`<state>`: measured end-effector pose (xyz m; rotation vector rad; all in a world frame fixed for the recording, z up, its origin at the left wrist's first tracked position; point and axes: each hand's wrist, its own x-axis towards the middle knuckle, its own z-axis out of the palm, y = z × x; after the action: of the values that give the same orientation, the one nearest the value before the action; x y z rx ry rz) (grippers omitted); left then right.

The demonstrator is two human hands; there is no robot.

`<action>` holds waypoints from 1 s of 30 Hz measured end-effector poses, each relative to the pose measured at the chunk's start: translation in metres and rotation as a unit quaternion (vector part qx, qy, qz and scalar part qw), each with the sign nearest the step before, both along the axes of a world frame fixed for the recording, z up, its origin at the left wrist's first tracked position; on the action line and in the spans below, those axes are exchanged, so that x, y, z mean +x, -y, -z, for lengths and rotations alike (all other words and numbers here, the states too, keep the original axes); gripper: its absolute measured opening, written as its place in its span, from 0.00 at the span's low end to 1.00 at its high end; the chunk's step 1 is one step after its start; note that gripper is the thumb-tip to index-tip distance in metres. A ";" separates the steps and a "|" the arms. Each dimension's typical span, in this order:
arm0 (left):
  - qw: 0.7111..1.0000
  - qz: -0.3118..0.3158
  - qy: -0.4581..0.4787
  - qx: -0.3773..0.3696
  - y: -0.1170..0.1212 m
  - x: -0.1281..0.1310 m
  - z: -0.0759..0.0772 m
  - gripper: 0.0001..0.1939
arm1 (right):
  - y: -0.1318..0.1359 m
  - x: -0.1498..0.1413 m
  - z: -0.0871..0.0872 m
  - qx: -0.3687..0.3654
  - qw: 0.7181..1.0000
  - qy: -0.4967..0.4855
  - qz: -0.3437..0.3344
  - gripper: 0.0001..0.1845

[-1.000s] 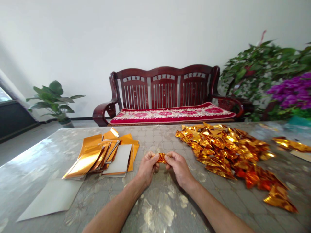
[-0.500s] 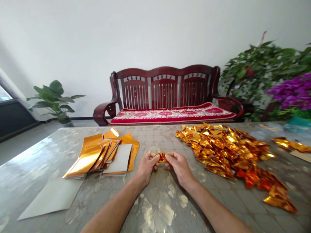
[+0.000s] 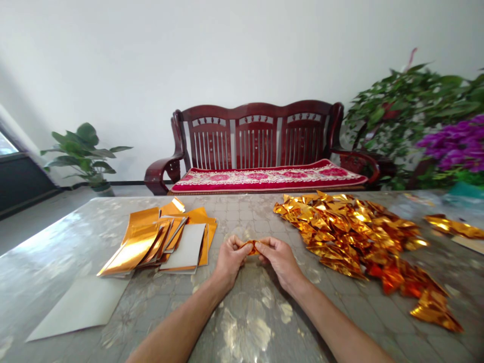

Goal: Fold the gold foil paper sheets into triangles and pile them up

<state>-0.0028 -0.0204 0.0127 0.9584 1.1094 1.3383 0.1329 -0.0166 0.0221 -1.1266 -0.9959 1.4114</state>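
Your left hand (image 3: 230, 260) and right hand (image 3: 280, 261) pinch a small folded gold foil piece (image 3: 251, 247) between the fingertips, one at each end, which keeps it taut. Flat foil sheets (image 3: 132, 247) lie left of your hands; a creased foil heap (image 3: 348, 227) lies right, keeping the two apart. No readable labels.
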 end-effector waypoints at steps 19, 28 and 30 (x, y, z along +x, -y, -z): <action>0.989 0.051 0.109 -0.082 0.000 -0.002 -0.002 0.30 | 0.001 0.000 -0.001 0.050 0.998 0.007 0.026 0.19; 0.991 0.043 0.101 -0.070 0.000 0.001 -0.004 0.31 | 0.002 0.000 -0.006 0.062 0.998 -0.001 0.013 0.17; 0.992 0.038 0.103 -0.063 0.000 0.002 -0.006 0.31 | 0.001 0.000 -0.006 0.069 0.998 -0.007 0.013 0.17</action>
<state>-0.0008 -0.0208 0.0188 0.7448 0.9776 1.2591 0.1328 -0.0179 0.0282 -1.0237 -1.0484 1.3086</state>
